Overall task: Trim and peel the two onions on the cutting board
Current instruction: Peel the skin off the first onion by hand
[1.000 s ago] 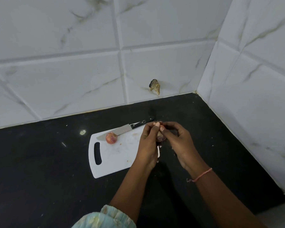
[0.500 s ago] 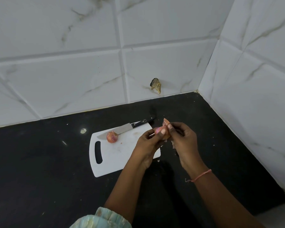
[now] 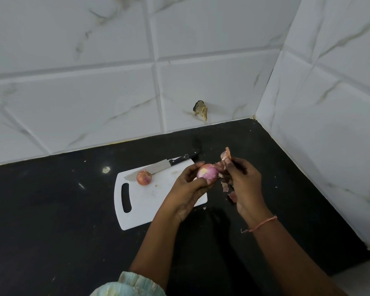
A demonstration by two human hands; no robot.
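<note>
We are peeling the first onion [image 3: 207,173]: our left hand [image 3: 188,189] grips it above the cutting board [image 3: 158,199], our right hand [image 3: 243,184] pinches a skin strip [image 3: 226,155]. Next, probably drop it onto the open counter [image 3: 275,167] beside. Farther off, the second onion [image 3: 144,177] touches the knife [image 3: 158,166] near the board's back edge.

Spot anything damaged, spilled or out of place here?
Yes. The wall tile has a broken hole just above the counter. Loose onion skins lie on the counter off the cutting board, beside the right hand.
</note>
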